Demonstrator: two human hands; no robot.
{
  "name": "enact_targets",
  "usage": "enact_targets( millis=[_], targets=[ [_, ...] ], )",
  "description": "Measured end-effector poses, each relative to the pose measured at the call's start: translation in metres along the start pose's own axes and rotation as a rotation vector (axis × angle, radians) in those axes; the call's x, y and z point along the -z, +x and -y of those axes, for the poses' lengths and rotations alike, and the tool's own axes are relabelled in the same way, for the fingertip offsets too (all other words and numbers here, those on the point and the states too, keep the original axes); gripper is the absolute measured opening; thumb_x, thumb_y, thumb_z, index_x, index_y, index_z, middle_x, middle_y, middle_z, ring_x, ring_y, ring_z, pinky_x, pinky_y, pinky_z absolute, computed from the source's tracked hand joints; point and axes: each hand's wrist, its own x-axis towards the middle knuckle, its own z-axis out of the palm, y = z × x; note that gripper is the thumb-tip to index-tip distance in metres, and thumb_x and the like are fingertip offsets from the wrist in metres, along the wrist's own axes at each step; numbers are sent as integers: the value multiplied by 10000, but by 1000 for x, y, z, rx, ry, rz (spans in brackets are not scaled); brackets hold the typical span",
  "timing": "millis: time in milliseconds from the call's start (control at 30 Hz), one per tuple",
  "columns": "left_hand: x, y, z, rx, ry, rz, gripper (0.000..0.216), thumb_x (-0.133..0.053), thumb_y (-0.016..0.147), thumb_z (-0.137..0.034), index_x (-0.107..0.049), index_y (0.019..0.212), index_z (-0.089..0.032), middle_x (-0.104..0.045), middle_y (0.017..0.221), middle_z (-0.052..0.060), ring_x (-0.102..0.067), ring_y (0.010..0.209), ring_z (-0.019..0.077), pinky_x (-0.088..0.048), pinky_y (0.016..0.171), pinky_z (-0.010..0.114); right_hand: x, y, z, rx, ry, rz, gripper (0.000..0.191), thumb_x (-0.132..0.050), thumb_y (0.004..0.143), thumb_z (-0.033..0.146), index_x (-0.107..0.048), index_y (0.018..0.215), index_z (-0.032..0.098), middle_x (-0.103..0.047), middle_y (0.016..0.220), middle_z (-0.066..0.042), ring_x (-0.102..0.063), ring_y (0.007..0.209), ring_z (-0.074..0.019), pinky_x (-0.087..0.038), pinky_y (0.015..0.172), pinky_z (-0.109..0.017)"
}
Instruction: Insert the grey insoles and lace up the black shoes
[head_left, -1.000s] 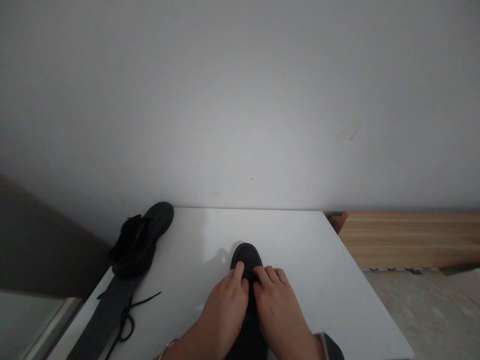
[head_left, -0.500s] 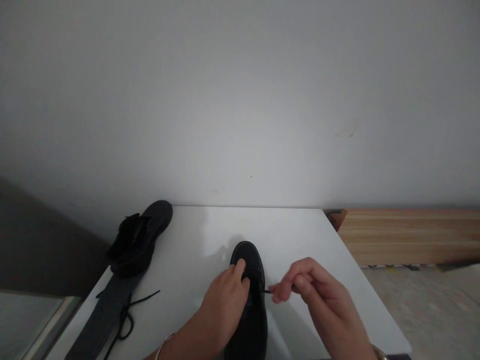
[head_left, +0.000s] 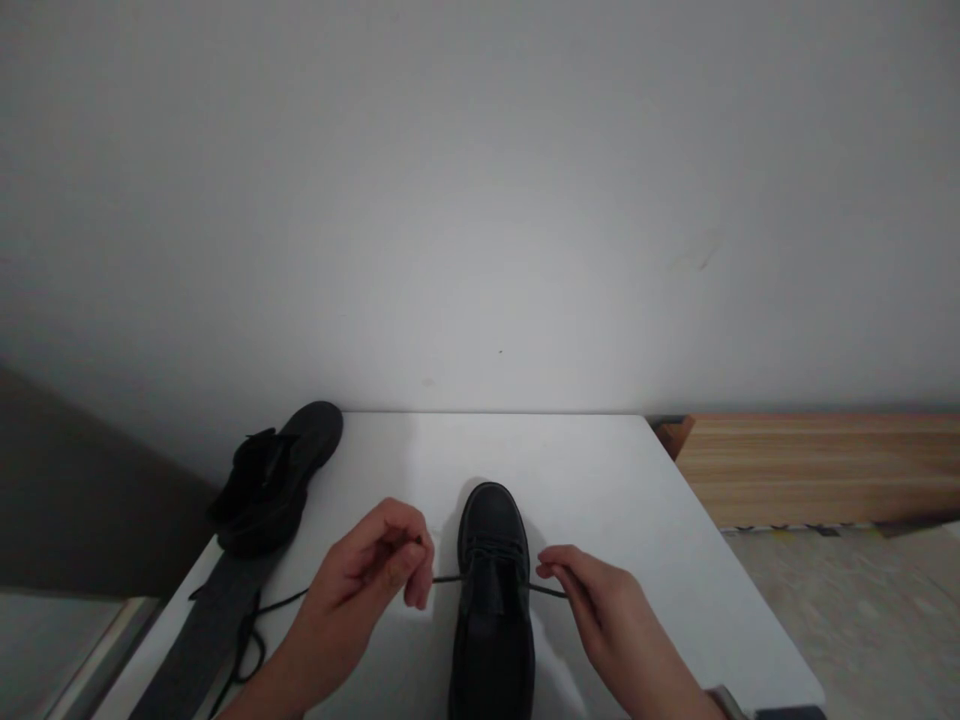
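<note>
A black leather shoe (head_left: 491,510) stands on the white tabletop, its toe pointing away from me and its tongue lying over the opening. A thin dark shoelace (head_left: 448,578) comes out of both its sides. On the left, my left hand (head_left: 375,570) is closed on one lace end, with the thumb against the curled fingers. My right hand (head_left: 604,605) is on the other side, its fingers pressed together, and the right-hand lace length runs straight into it. The exact grip there is hidden behind the fingers.
Another black shoe (head_left: 262,490) lies at the back left on a dark grey strip (head_left: 199,630). A loose, looped black lace (head_left: 251,640) lies by the strip. A wall (head_left: 495,250) stands behind the white table (head_left: 600,460); wooden boards (head_left: 810,470) are at the right.
My left hand has left the shoe's top and moved left, now closed on a lace end. My right hand has shifted slightly lower and turned. The shoe's front is now uncovered.
</note>
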Motion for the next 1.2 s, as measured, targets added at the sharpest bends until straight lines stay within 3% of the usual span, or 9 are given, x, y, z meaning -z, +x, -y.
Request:
enact_targets(
  millis=[100, 233, 367, 500, 600, 700, 900, 1033, 1200],
  targets=[
    [-5, 1, 12, 120, 328, -11, 207, -490, 998, -379, -563, 896, -213, -511, 709, -29, -481, 631, 140, -388, 568, 238, -6, -1, 0, -52, -74, 124, 272, -383, 1031, 270, -646, 1013, 205, -736, 923, -72, -691, 860, -231, -477, 768, -328],
    [-16, 2, 29, 226, 642, 227, 168, -563, 920, -329, -633, 857, -191, -588, 787, 10, -542, 742, 183, -398, 674, 284, -13, 0, 1, -105, -144, 203, 213, -519, 981, 290, -656, 852, 190, -694, 822, -63, -659, 771, -238, -458, 688, -324],
    [-23, -1, 39, 289, 591, 296, 227, -495, 925, -295, -649, 794, -190, -605, 814, 25, -577, 775, 189, -416, 707, 289, -17, 1, -2, -103, -82, 148, 293, -519, 976, 295, -684, 759, 187, -691, 959, -109, -669, 896, -250, -484, 779, -340],
    [-27, -4, 40, 346, 426, 211, 238, -519, 904, -356, -674, 809, -203, -582, 1232, 108, -598, 1090, 255, -465, 689, 278, -18, 0, -3, -152, 101, 117, 343, -550, 965, 391, -707, 725, 202, -698, 1219, -132, -525, 1322, -304, -386, 1065, -408],
    [-29, -3, 38, 416, 294, 231, 232, -566, 864, -365, -677, 744, -201, -485, 1481, 126, -415, 1400, 333, -495, 799, 328, -17, 0, 1, -221, 229, 186, 371, -593, 930, 451, -710, 683, 200, -633, 1378, -130, -476, 1385, -315, -306, 1141, -443],
    [-29, 1, 35, 472, 199, 280, 225, -613, 836, -369, -687, 719, -191, -429, 1564, 138, -280, 1495, 360, -484, 918, 398, -13, 0, 8, -283, 284, 266, 362, -640, 890, 465, -728, 671, 190, -469, 1535, -128, -418, 1431, -316, -248, 1173, -451],
    [-19, 5, 32, 396, 132, 371, 250, -663, 854, -401, -723, 736, -189, -519, 1510, 111, -191, 1531, 333, -284, 1151, 495, 2, 1, 18, -264, 299, 379, 308, -665, 867, 394, -738, 642, 196, -390, 1585, -80, -340, 1474, -301, -253, 1175, -421],
    [-13, 7, 32, 371, 98, 445, 266, -659, 882, -418, -721, 747, -198, -668, 1333, 117, -208, 1528, 315, -294, 1136, 535, 7, 2, 20, -210, 337, 375, 340, -647, 879, 320, -686, 562, 207, -488, 1524, -60, -428, 1424, -320, -396, 1085, -462],
    [-10, 9, 32, 360, 102, 482, 277, -639, 903, -423, -709, 738, -212, -751, 1017, 106, -262, 1507, 296, -299, 1135, 497, 6, 1, 17, -169, 323, 365, 372, -635, 912, 384, -689, 586, 213, -496, 1516, -61, -425, 1426, -302, -337, 1139, -482]
  ],
)
